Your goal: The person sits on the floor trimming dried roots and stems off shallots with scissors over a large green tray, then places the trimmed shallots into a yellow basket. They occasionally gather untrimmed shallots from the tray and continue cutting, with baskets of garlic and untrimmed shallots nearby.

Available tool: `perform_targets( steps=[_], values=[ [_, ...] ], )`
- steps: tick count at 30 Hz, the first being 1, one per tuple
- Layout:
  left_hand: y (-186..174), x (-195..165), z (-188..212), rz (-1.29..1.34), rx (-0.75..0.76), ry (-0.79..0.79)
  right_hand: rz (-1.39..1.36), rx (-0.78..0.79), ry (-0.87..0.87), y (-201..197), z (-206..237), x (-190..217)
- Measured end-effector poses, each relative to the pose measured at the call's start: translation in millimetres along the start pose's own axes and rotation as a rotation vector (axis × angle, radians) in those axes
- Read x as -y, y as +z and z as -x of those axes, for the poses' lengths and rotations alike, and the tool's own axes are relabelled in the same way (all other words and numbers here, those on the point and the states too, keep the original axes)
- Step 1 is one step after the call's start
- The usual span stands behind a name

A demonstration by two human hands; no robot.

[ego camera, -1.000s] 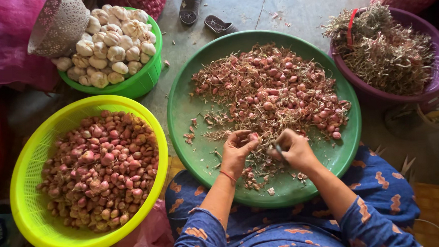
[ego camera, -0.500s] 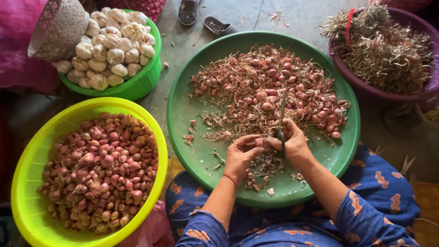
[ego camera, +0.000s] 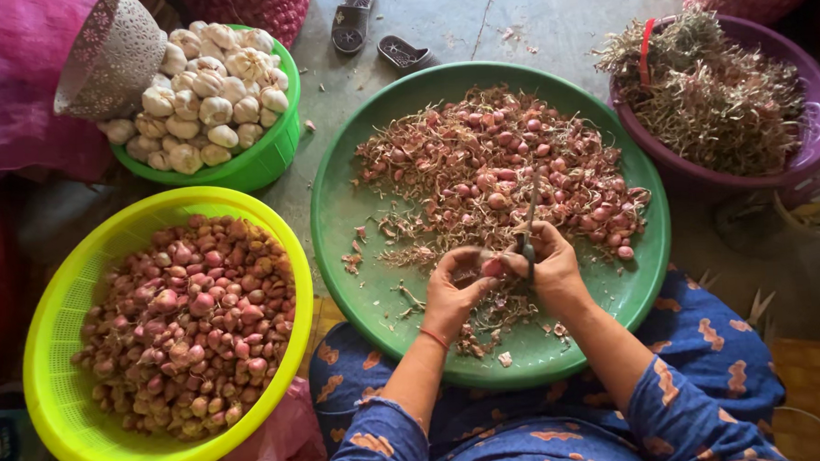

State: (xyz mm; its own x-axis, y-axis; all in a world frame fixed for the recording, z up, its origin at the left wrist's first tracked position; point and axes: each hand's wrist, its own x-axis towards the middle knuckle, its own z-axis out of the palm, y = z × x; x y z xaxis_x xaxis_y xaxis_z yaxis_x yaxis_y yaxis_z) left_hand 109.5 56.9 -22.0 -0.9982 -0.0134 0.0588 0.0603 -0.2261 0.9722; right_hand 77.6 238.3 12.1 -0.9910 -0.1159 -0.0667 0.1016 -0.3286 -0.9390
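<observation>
A big round green tray (ego camera: 354,214) rests against my lap, piled with small red shallots (ego camera: 504,166) and dry skins. My left hand (ego camera: 454,288) pinches one shallot (ego camera: 493,267) over the tray's near part. Touching it from the right, my right hand (ego camera: 552,263) grips a small knife (ego camera: 529,218) whose blade points up and away, its edge at the shallot. Peelings (ego camera: 488,324) lie scattered under both hands.
A yellow-green basket (ego camera: 56,347) full of trimmed shallots stands at the left. Behind it a green bowl (ego camera: 269,158) holds garlic bulbs (ego camera: 206,92), with a lace-covered cup (ego camera: 108,59) beside it. A purple basin (ego camera: 815,121) of dry roots sits right. Two sandals (ego camera: 373,25) lie beyond the tray.
My hands, apart a second ago, have come together over the tray. The knife now stands upright against the shallot held between them.
</observation>
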Motion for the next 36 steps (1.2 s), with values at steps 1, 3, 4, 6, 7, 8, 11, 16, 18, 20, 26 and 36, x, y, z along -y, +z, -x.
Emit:
perform_targets(
  steps=[1, 3, 4, 6, 7, 8, 11, 16, 18, 20, 26, 36],
  values=[
    [1, -1, 1, -0.199, -0.083, 0.11, -0.008, -0.015, 0.014, 0, 0, 1],
    [2, -1, 2, -0.175, -0.083, 0.112, -0.026, -0.046, 0.04, 3, 0, 2],
    [2, 0, 2, 0.049, 0.001, 0.003, -0.028, -0.041, 0.053, 5, 1, 3],
    [2, 5, 2, 0.31, 0.083, -0.142, -0.029, -0.031, 0.084, 10, 3, 3],
    [1, 8, 2, 0.344, 0.084, -0.174, 0.026, -0.043, 0.071, 12, 3, 3],
    [-1, 11, 2, 0.379, 0.084, -0.206, 0.082, -0.056, 0.06, 12, 3, 4],
    [-6, 16, 1, 0.33, -0.026, -0.169, 0.271, -0.153, 0.016, 6, 1, 9],
    [-12, 12, -8, 0.278, -0.17, -0.115, 0.737, 0.074, 0.17, -24, 9, 17],
    [-9, 10, -7, 0.289, -0.173, -0.109, 0.817, 0.212, 0.3, -31, 20, 13],
    [-4, 8, -4, 0.297, -0.143, -0.05, 0.815, 0.248, 0.336, -34, 24, 6],
    [1, 7, 3, 0.226, -0.068, -0.069, 0.609, 0.245, 0.437, -36, 20, -3],
    [1, 18, 6, 0.216, -0.049, -0.04, 0.391, 0.32, 0.474, -49, 24, 1]
  ],
)
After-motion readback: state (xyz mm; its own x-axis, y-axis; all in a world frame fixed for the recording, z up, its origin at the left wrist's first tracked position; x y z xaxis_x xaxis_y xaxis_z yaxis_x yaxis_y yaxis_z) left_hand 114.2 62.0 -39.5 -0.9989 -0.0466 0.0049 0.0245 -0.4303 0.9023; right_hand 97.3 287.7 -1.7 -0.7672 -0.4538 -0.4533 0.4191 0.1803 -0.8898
